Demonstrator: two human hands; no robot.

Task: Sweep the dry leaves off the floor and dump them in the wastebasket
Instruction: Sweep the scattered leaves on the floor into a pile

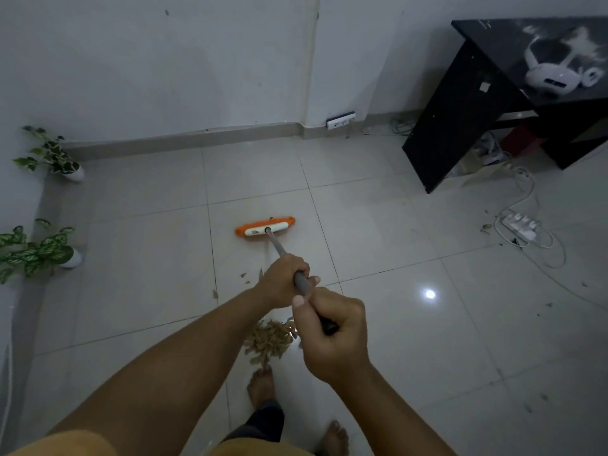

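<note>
Sweeping is the step in hand, and I judge it partly done. I hold the broom handle (285,256) with both hands: my left hand (284,279) is clenched around the shaft lower down, my right hand (332,337) is clenched around its upper end, just behind the left. The orange broom head (265,226) rests on the tiled floor (411,340) well out in front of me, towards the wall edge of the floor. A gathered pile of dry leaves (269,339) lies near my feet, just ahead of my bare left foot (261,383), with a few loose leaves (243,275) between the pile and the broom head. More scraps (486,228) lie apart at the right edge of the floor, beside the power strip (519,226). No wastebasket is in view, nor any dustpan. As I judge it, the next move calls for drawing the head back towards the pile to collect the strays, then reaching for the right-side scraps without snagging the cable.
</note>
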